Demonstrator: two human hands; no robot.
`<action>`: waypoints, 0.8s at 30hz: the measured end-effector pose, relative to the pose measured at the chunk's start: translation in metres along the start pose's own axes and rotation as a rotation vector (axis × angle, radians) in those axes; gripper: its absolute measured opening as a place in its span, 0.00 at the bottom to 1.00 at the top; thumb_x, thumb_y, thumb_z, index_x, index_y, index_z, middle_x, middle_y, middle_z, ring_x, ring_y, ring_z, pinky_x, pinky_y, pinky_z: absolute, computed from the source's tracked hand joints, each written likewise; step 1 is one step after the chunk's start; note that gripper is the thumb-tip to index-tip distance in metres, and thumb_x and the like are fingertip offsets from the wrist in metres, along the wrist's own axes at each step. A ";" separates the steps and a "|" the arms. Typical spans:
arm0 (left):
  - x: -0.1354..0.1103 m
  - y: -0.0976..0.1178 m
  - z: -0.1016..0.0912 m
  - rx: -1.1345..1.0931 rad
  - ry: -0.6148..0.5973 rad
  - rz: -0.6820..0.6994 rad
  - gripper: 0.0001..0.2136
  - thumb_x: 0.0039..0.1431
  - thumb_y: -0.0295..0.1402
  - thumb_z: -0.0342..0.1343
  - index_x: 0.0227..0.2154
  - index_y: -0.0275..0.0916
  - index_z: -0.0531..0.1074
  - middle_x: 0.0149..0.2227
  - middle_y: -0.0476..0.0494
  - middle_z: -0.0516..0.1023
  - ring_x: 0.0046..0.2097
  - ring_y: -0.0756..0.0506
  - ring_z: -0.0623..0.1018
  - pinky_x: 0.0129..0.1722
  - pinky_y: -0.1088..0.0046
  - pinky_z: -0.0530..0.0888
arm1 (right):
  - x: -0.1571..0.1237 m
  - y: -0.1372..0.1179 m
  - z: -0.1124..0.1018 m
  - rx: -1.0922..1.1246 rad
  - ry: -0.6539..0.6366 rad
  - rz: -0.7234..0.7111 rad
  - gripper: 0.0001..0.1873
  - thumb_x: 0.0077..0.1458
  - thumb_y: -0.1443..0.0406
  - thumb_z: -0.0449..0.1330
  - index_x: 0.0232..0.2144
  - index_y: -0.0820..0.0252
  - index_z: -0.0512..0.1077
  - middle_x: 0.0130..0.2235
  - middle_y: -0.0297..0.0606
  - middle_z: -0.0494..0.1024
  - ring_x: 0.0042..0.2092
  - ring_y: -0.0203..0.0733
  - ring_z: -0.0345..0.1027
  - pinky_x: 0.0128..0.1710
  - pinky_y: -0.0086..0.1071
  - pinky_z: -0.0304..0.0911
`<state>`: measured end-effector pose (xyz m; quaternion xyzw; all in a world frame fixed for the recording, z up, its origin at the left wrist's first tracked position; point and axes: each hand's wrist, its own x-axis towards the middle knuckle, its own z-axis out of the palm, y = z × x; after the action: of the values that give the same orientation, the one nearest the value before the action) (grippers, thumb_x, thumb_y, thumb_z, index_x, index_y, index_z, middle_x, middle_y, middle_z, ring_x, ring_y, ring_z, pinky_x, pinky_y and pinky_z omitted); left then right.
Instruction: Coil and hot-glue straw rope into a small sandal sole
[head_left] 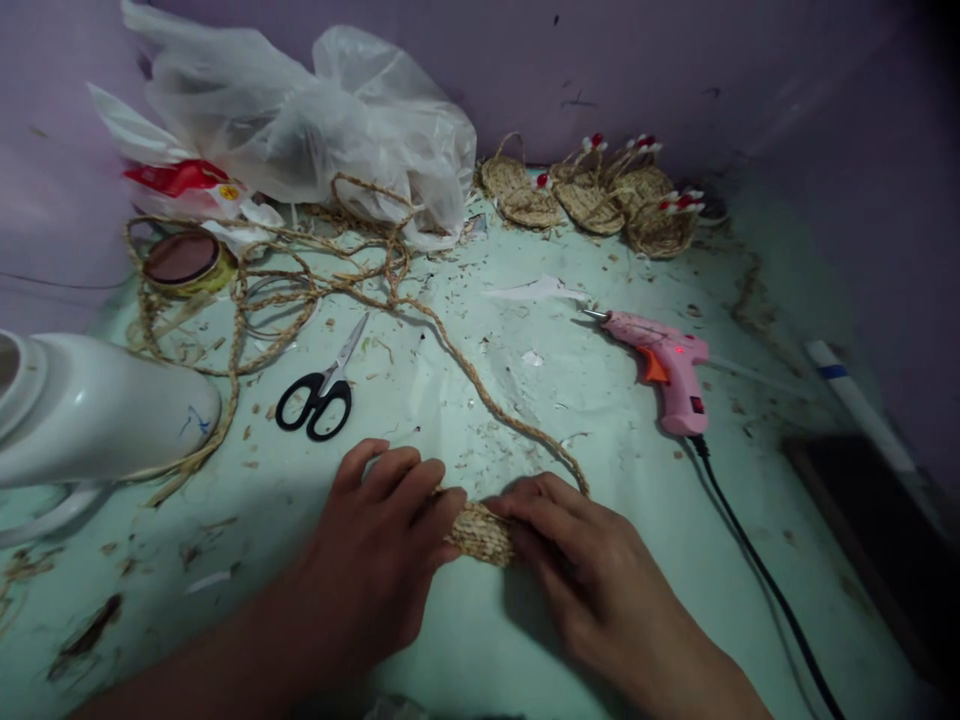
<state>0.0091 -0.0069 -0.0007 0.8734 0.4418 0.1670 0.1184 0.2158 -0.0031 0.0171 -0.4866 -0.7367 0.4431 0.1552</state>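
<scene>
Between my two hands is a small piece of coiled braided straw (482, 533), its ends hidden under my fingers. My left hand (394, 545) grips its left end, fingers curled over the top. At the other end my right hand (574, 555) pinches it with thumb and fingers. A braided straw cord (480, 385) runs from beside my right hand up the table to a loose tangle at the back left. Black-handled scissors (319, 393) lie partly open beyond my left hand. To the right rests a pink glue gun (664, 360) with a red light showing.
A white jug (105, 405) lies on its side at the left, near a round tin (184, 262). Plastic bags (300, 120) and several woven straw slippers (589, 200) with red and white beads line the wall. A dark flat object (870, 530) and the glue gun's black cable (757, 565) occupy the right.
</scene>
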 end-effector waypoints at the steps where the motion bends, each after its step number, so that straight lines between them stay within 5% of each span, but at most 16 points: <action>1: 0.000 0.000 0.000 -0.001 0.001 0.005 0.08 0.60 0.29 0.49 0.41 0.37 0.70 0.40 0.40 0.72 0.44 0.38 0.66 0.48 0.48 0.60 | 0.000 0.001 0.000 -0.003 0.008 0.001 0.17 0.58 0.74 0.48 0.45 0.58 0.72 0.38 0.39 0.72 0.38 0.41 0.67 0.37 0.36 0.64; 14: 0.002 0.001 0.001 0.044 0.015 0.043 0.08 0.60 0.28 0.48 0.40 0.36 0.70 0.41 0.39 0.72 0.42 0.38 0.67 0.46 0.50 0.62 | 0.006 0.009 0.002 -0.027 0.191 0.005 0.15 0.53 0.74 0.50 0.35 0.62 0.75 0.31 0.40 0.74 0.31 0.41 0.68 0.30 0.34 0.63; 24: 0.001 0.001 0.000 0.042 0.025 0.039 0.08 0.61 0.29 0.48 0.40 0.37 0.70 0.41 0.41 0.74 0.43 0.39 0.68 0.49 0.50 0.60 | 0.000 0.010 0.004 0.011 0.175 -0.003 0.18 0.52 0.75 0.49 0.36 0.58 0.76 0.35 0.40 0.72 0.33 0.41 0.68 0.30 0.34 0.64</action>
<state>0.0107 -0.0071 -0.0004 0.8820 0.4296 0.1706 0.0913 0.2188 -0.0039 0.0066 -0.5218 -0.7185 0.4026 0.2223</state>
